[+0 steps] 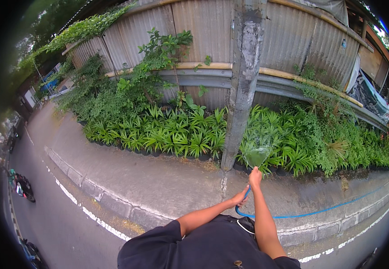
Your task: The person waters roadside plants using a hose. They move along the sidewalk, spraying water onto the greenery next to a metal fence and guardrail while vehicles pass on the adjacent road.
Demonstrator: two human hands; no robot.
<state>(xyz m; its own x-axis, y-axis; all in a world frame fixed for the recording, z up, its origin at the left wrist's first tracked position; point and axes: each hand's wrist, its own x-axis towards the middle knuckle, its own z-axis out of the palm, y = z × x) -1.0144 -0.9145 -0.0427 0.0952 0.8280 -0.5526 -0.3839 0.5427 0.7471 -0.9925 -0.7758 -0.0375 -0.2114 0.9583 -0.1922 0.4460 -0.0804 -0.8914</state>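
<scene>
A blue garden hose (302, 215) runs from the right along the pavement and bends up in front of my body. Around it, just below its end, my left hand (239, 198) is closed. My right hand (255, 177) grips the hose's end, which its fingers hide. From there water (257, 155) fans out over the leafy green plants (281, 148) right of a concrete pole (245, 77). More bushy plants (167, 134) in dark pots grow left of the pole.
Behind the plants stand a corrugated fence (201, 37) with bamboo rails and a metal guardrail (201, 79). A kerb (113, 201) edges the pavement (130, 175). On the road at left is a motorcycle (23, 186); another vehicle (33, 254) shows partly at the lower left.
</scene>
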